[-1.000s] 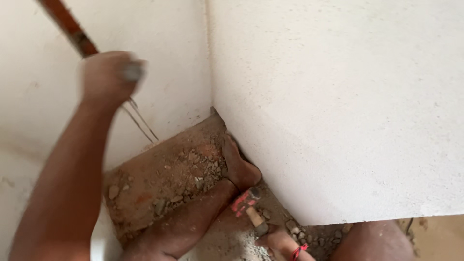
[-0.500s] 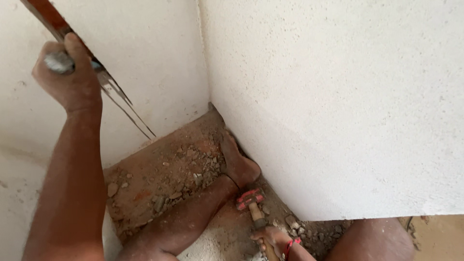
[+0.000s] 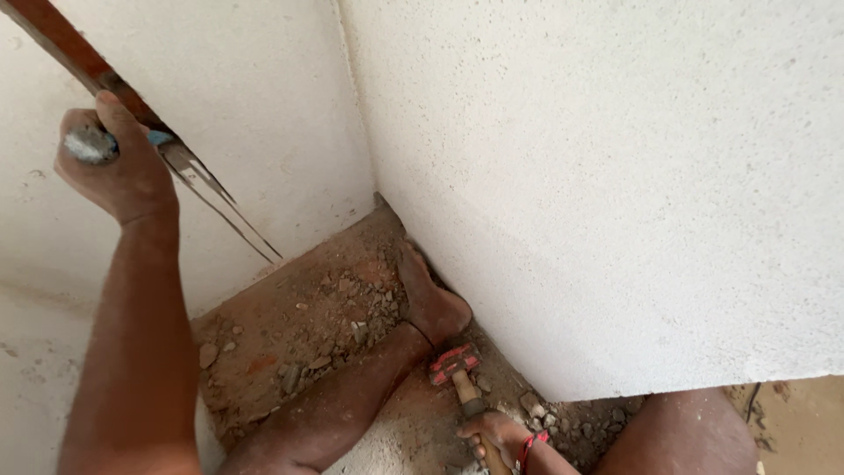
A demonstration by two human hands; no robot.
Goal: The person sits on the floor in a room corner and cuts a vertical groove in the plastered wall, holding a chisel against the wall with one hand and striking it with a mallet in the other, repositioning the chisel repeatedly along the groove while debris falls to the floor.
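My left hand (image 3: 119,176) is raised against the white wall at the upper left, shut on a metal chisel (image 3: 186,165). The chisel's grey butt sticks out of my fist and its flat blade points down and right along the wall. Just above it a red-brown strip (image 3: 61,46) runs diagonally across the plaster. My right hand (image 3: 499,440), with a red band at the wrist, is low at the bottom edge, shut on the wooden handle of a hammer (image 3: 454,363). The hammer's red head rests beside my bare foot (image 3: 431,303).
Two rough white plastered walls (image 3: 598,176) meet in a corner. The floor (image 3: 299,325) below is reddish dirt strewn with several stones and plaster crumbs. My leg crosses it, and my other knee (image 3: 681,435) shows at the bottom right.
My left hand has moved left along the wall with the chisel, from beside the strip to under it. The hammer has stayed low by my foot.
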